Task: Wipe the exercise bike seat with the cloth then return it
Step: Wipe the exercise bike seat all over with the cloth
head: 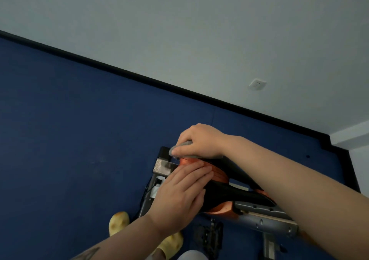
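Note:
The exercise bike seat (pixel 223 180) is black with orange stripes and lies below me at lower centre. My right hand (pixel 199 140) presses a grey cloth (pixel 186 150) onto the far end of the seat, fingers curled over it; most of the cloth is hidden under the hand. My left hand (pixel 179 193) rests flat on the near side of the seat with its fingers together and straight, holding nothing.
The bike's grey metal frame (pixel 263 215) runs to the lower right, with a black pedal (pixel 209 235) beneath it. My feet in yellow clogs (pixel 117 221) stand on the blue floor. A grey wall with a black skirting and a socket (pixel 257 84) lies beyond.

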`<state>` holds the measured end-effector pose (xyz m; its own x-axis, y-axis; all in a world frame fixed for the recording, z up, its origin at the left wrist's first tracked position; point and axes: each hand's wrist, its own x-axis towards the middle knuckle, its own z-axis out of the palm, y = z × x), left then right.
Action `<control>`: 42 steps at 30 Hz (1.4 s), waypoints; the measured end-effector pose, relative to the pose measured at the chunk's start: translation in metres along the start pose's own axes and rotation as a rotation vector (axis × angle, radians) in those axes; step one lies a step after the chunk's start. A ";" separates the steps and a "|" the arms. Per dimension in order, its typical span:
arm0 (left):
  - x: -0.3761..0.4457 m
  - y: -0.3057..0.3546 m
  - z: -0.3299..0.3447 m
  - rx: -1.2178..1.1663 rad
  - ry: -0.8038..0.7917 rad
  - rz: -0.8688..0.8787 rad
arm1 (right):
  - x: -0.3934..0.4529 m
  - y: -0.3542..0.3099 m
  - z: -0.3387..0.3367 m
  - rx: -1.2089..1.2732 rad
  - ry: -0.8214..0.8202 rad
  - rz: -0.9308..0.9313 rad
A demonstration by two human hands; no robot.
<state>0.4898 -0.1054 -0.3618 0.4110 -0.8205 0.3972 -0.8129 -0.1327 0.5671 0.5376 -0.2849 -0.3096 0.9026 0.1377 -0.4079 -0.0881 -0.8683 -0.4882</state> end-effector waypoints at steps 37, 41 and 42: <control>0.053 0.061 -0.049 -0.211 -0.655 0.383 | -0.248 -0.160 0.119 0.104 0.928 1.229; 0.023 0.122 -0.043 -0.276 -0.715 0.532 | -0.292 -0.215 0.166 0.129 1.048 1.421; 0.013 0.137 -0.042 -0.280 -0.727 0.569 | -0.302 -0.229 0.179 0.146 1.076 1.465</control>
<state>0.4008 -0.1110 -0.2485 -0.4469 -0.8772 0.1753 -0.6451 0.4518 0.6162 0.2098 -0.0426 -0.2127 -0.0853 -0.9940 0.0688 -0.9474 0.0596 -0.3144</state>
